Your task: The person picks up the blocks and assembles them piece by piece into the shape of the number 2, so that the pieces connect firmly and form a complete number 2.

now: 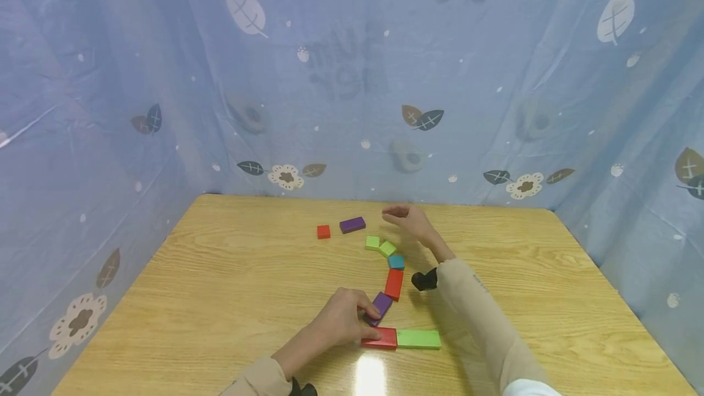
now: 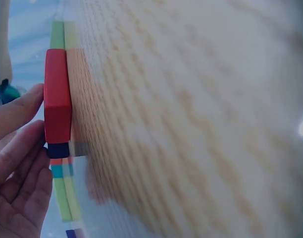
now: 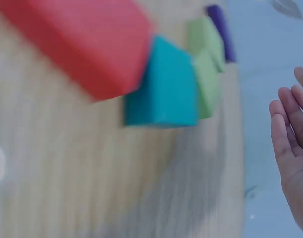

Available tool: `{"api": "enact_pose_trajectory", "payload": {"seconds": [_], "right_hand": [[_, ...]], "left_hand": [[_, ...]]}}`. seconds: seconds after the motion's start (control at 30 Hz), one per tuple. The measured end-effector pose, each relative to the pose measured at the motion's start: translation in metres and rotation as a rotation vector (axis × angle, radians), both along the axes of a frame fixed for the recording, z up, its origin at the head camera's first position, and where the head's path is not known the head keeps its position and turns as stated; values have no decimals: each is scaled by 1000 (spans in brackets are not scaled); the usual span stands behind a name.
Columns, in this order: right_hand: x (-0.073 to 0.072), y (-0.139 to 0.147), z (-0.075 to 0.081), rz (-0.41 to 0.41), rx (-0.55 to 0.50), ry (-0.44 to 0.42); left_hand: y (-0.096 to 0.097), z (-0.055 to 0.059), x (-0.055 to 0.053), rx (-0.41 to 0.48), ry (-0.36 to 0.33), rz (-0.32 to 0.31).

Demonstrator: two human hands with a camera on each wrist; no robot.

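Note:
My left hand [image 1: 341, 318] lies low over a red block [image 1: 387, 338], its thumb touching the top. The index fingertip touches a purple block [image 1: 383, 304] just beyond. In the left wrist view the fingers look fairly straight beside the red block [image 2: 57, 94]. A long green block [image 1: 419, 340] adjoins the red one on its right. Farther up, another red block [image 1: 394, 284], a blue block [image 1: 396, 262] and two lime blocks [image 1: 387, 249] continue in a curve. My right hand [image 1: 412, 223] hovers past the lime blocks, holding nothing, fingers loosely bent.
Toward the back of the wooden table [image 1: 247, 261] lie a separate purple block [image 1: 352, 225] and a small red block [image 1: 323, 232]. A blue patterned curtain [image 1: 352, 78] encloses the back and sides. Black wrist cameras [image 1: 425, 280] sit near the sleeves.

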State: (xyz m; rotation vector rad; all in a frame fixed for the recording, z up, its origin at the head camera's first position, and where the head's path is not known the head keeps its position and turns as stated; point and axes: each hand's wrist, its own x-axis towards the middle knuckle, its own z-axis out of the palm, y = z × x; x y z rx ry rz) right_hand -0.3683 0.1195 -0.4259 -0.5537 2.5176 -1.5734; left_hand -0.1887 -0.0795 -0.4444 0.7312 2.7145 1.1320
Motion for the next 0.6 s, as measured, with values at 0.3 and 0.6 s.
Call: {"api": "enact_pose_trajectory", "payload": {"seconds": [0.3, 0.6], "right_hand": [[-34, -7, -11, 64, -265, -187], [-48, -29, -29, 279, -214, -280]], "left_hand": [[-3, 2, 1, 8, -28, 28], [1, -3, 2, 6, 22, 17]]}}
